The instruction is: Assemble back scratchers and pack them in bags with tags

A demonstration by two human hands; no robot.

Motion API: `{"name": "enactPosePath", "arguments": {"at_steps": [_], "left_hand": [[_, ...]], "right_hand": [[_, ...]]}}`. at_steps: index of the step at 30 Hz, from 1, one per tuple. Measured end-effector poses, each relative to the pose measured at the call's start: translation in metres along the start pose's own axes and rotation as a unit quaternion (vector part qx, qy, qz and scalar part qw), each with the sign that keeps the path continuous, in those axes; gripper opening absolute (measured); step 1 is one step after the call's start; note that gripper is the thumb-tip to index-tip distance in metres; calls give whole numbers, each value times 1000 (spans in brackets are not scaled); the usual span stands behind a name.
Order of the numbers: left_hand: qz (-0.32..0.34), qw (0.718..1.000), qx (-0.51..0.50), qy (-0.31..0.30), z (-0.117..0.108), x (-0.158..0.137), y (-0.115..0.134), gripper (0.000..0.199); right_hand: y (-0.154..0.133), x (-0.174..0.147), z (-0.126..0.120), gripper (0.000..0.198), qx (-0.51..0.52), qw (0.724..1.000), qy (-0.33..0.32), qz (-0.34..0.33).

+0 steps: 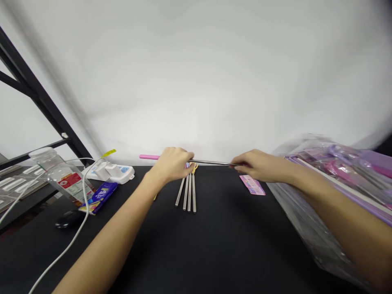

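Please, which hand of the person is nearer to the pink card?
Right. In the picture, the right hand is just above the pink card; the left hand is well to the card's left. Both hold the rod.

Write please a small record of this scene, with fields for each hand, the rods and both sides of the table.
Left hand: grips a pink-handled rod near its handle
Right hand: holds the rod's other end
Loose rods: four, metal, lying on the black table
Left side: power strip, clear jar, purple packet, mouse
Right side: pink card, clear plastic
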State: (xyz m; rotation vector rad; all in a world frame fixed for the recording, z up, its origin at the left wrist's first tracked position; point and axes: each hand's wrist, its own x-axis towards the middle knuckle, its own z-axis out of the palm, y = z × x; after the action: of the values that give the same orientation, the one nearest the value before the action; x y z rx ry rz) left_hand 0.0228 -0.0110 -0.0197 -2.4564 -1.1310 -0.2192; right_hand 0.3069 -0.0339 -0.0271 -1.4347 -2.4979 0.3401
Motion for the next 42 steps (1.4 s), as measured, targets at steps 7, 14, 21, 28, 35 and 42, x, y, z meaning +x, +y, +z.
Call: {"name": "enactPosePath", "arguments": {"at_steps": [7, 14, 21, 28, 35, 42], "left_hand": [[-43, 999, 22, 20, -5, 2, -9, 22], [-40, 995, 62, 64, -4, -1, 2, 26], [-108, 988, 69, 86, -6, -2, -12, 27], [-11, 989, 50, 142, -2, 9, 27, 24], [-129, 976, 68, 161, 5, -1, -15, 23], [-135, 973, 72, 170, 9, 1, -2, 19]], "right_hand": [[-2, 0, 10, 49, -1, 997, 69, 22], [-2, 6, 16, 58, -3, 993, 105, 46], [12, -2, 15, 55, -17, 991, 103, 86], [-11, 9, 23, 50, 5, 989, 141, 42], [22, -4, 14, 49, -58, 983, 144, 101], [4, 6, 19, 47, -62, 981, 157, 93]]}}
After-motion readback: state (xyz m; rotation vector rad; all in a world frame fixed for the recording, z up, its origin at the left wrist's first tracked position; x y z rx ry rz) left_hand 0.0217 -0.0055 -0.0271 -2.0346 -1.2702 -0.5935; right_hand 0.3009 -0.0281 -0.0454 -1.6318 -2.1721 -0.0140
